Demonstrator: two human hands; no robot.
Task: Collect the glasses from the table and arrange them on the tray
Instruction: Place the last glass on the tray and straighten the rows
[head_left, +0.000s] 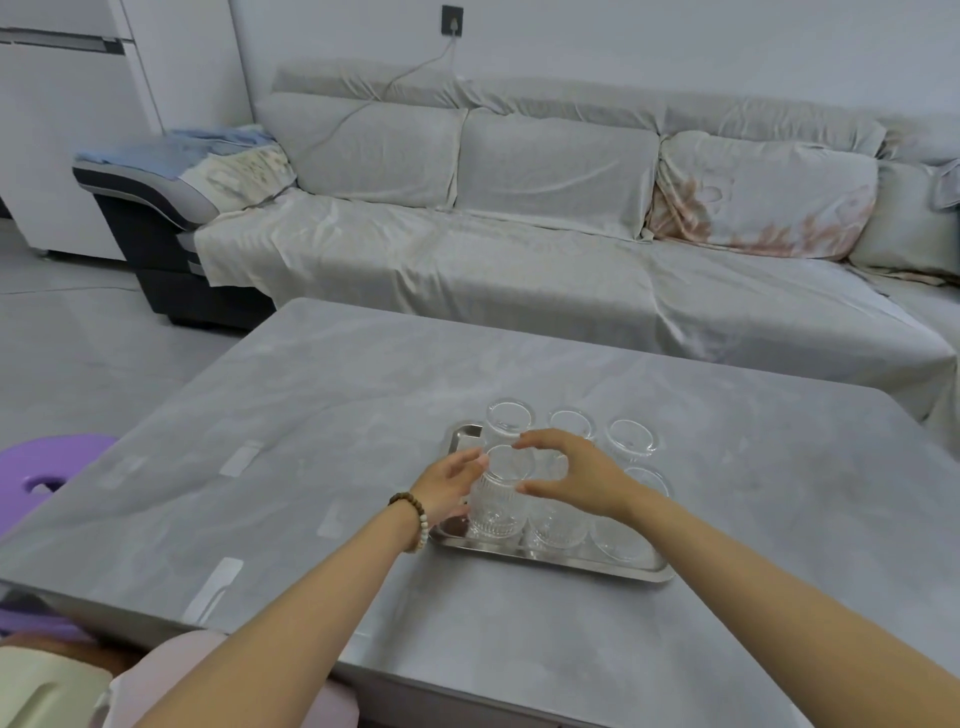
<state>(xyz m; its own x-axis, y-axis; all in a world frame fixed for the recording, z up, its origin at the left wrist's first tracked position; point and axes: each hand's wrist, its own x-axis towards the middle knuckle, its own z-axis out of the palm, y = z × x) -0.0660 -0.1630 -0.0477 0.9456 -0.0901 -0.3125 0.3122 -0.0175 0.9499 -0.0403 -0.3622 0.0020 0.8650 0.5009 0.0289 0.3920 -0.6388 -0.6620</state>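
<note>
Head view: steel tray (550, 562) is sitting on the grey counter (311, 415), near its front edge. Six glasses are standing upright on the tray, two rows of three. Ribbed glass (496, 506) is occupying the tray's near-left corner. Left hand (451, 491) is cupping that glass's left side, fingers curled against it; looks like contact, though the clear glass is making it hard to confirm a full grip. Right hand (576, 480) is hovering over the tray's middle, thumb and fingers spread in a wide C, holding nothing, thumb tip just beside the ribbed glass's rim. Beaded bracelet (413, 522) is sitting on the left wrist. Sofa (545, 234) is standing beyond the tray, behind the counter.
</note>
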